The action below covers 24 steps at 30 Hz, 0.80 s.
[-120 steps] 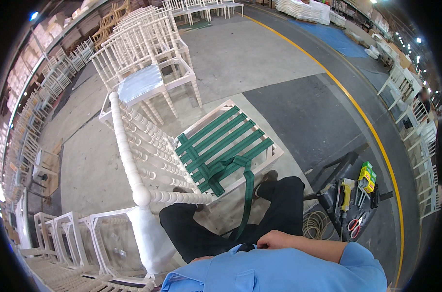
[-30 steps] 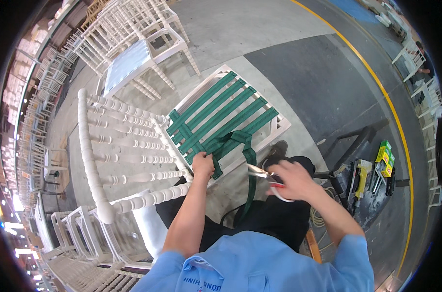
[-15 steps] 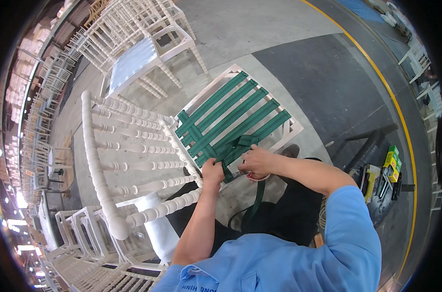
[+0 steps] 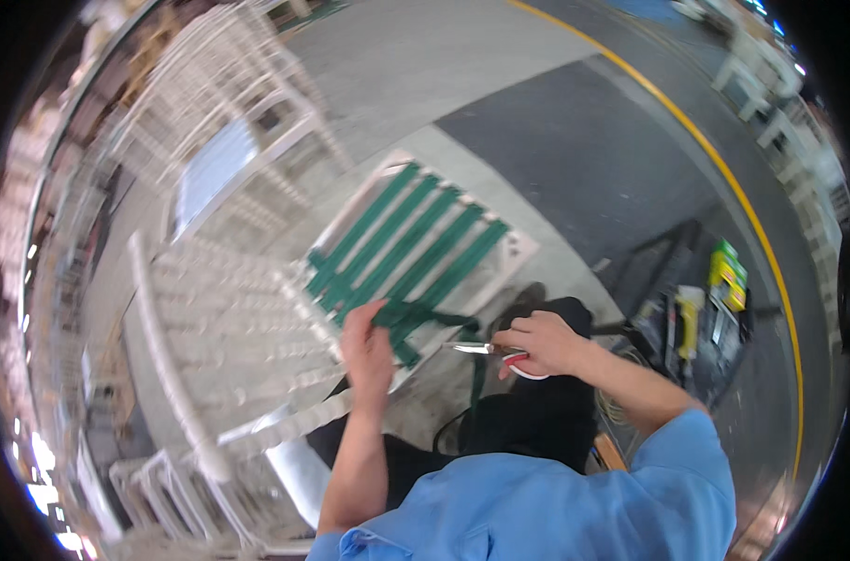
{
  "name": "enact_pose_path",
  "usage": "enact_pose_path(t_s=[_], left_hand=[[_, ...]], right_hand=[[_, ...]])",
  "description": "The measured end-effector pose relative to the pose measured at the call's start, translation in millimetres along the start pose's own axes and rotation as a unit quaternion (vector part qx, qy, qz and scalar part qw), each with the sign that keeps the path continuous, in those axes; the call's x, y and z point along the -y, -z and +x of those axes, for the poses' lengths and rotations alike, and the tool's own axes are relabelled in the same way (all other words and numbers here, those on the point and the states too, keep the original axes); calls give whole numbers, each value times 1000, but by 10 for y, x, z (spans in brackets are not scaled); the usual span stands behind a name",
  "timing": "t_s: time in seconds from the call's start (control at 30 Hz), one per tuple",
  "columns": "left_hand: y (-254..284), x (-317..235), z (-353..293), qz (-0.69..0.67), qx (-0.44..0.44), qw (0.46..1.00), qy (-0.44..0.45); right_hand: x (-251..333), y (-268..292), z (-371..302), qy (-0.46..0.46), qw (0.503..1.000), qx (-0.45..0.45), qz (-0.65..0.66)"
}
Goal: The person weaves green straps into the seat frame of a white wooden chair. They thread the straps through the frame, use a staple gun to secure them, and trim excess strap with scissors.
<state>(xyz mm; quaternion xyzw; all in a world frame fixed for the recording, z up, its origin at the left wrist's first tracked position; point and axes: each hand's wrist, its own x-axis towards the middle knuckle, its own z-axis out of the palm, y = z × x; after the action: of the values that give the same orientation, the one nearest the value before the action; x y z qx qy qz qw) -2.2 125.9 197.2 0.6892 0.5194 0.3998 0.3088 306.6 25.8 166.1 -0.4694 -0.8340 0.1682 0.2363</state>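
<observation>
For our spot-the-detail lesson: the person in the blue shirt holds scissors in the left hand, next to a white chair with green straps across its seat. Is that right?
Not quite: the head view shows the scissors in the right hand. The white chair with green straps is correct.

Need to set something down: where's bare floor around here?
Free: dark floor between strapped seat and yellow line; pale floor between that and white chairs. Crowded: black tool stand; seat's near edge, with left hand, right hand, scissors.
</observation>
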Motion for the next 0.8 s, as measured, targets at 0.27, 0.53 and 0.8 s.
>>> enact_pose_path(t_s=[0.27, 0.53, 0.8], left_hand=[[-85, -116, -799, -184, 145, 972, 23], [-278, 10, -1269, -115, 183, 968, 130], [341, 275, -1665, -195, 22, 915, 352]], right_hand=[[-20, 690, -2321, -629, 644, -435, -31], [-251, 917, -3915, -770, 546, -260, -203], [-1026, 316, -1060, -392, 857, -333, 19]])
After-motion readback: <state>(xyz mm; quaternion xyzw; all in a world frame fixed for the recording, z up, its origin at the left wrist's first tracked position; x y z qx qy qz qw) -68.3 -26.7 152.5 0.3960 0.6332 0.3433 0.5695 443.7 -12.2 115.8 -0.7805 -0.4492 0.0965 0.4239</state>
